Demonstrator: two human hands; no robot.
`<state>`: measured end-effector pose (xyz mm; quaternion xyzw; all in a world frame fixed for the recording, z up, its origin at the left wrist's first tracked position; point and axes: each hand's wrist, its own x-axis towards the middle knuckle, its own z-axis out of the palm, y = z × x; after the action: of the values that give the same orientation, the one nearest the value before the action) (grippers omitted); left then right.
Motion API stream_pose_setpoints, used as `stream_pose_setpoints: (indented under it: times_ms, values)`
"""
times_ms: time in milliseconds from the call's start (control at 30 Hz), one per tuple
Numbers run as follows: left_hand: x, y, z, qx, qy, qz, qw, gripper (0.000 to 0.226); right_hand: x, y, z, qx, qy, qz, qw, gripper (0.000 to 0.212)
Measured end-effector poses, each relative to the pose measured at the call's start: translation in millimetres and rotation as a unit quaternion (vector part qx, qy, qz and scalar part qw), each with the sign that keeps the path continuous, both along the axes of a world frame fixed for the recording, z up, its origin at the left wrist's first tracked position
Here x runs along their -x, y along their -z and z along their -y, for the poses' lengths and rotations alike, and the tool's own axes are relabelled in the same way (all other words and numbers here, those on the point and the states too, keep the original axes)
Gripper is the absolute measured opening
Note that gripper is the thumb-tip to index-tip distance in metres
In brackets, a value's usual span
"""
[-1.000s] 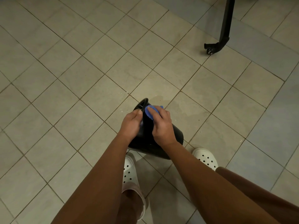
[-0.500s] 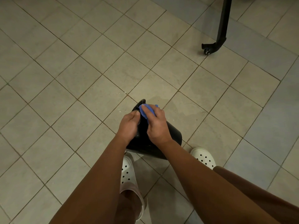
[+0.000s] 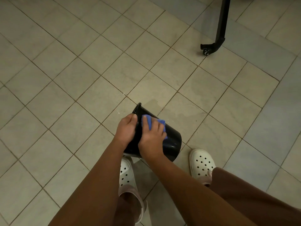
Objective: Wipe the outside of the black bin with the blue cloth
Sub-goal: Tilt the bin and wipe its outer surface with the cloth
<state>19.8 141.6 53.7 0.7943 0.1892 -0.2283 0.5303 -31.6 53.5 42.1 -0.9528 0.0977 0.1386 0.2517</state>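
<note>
The black bin (image 3: pixel 172 141) is held tipped on its side above the tiled floor, in front of my feet. My left hand (image 3: pixel 126 130) grips it at the rim end, fingers curled round the edge. My right hand (image 3: pixel 152 139) presses the folded blue cloth (image 3: pixel 147 122) against the bin's upper outer wall, fingers spread over the cloth. Much of the bin is hidden behind both hands.
Beige floor tiles (image 3: pixel 81 79) spread all around. A black metal leg with a caster wheel (image 3: pixel 211 48) stands at the far right. My two white perforated clogs (image 3: pixel 202 163) are just below the bin.
My right hand with the cloth has slid a little along the bin wall toward me and to the right. The left hand keeps its grip at the rim.
</note>
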Motion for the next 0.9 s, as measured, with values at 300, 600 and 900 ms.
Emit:
stream_pose_setpoints:
  times_ms: [300, 600, 900]
  values:
    - [-3, 0, 0, -0.011, 0.031, 0.019, 0.999, 0.03, -46, 13, 38, -0.035, 0.028, -0.048, 0.998, 0.07]
    - [-7, -4, -7, -0.008, -0.002, 0.028, 1.0, 0.027, -34, 4, 15, -0.064, -0.048, 0.028, 0.996, 0.072]
    - [-6, -6, -6, -0.025, -0.069, 0.042, 0.996, 0.029, 4, 28, 40, -0.004, 0.157, -0.073, 0.985, 0.088]
